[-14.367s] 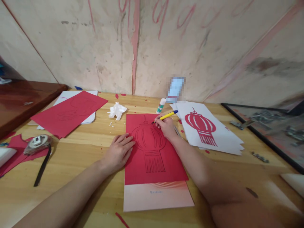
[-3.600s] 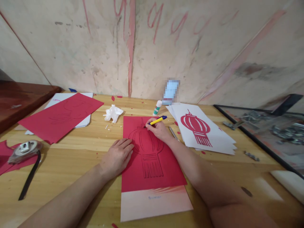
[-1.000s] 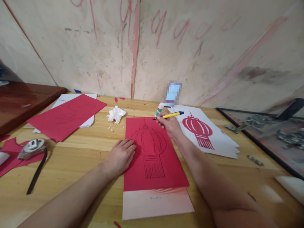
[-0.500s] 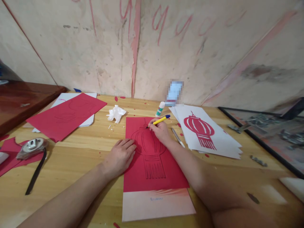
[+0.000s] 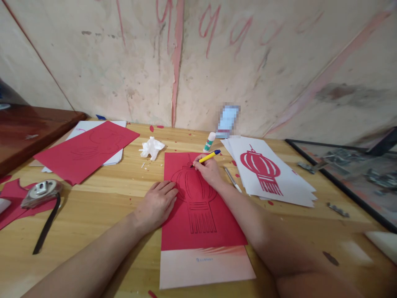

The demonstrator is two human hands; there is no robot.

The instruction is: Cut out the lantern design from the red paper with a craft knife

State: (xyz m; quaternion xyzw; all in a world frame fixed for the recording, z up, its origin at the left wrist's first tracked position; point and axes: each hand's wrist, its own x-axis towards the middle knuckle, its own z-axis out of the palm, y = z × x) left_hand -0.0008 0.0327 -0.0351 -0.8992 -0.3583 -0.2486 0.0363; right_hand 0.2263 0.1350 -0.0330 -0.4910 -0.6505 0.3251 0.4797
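A sheet of red paper point(image 5: 176, 236) lies in front of me with a lantern drawn on it in dark lines, tassels toward me. Under it, a pale printed sheet point(image 5: 207, 271) sticks out at the near edge. My right hand point(image 5: 209, 169) grips a yellow pen with a blue end point(image 5: 209, 156), its tip at the top of the drawn lantern. Flat on the left edge of the red paper rests my left hand point(image 5: 159, 203), fingers extended and holding nothing. Just right of the paper lies a slim grey-white pen or craft knife point(image 5: 232, 179); its kind is unclear.
White sheets with a red cut-paper lantern point(image 5: 260, 165) lie at right, beside a black-framed panel point(image 5: 341, 186). A glue stick point(image 5: 209, 142), crumpled tissue point(image 5: 151, 148) and blurred phone point(image 5: 228, 120) are near the wall. At left are another red sheet point(image 5: 89, 153) and a tape measure point(image 5: 41, 192).
The yellow pen has shifted very slightly left with my right hand at the lantern's top. My left hand has stayed in place.
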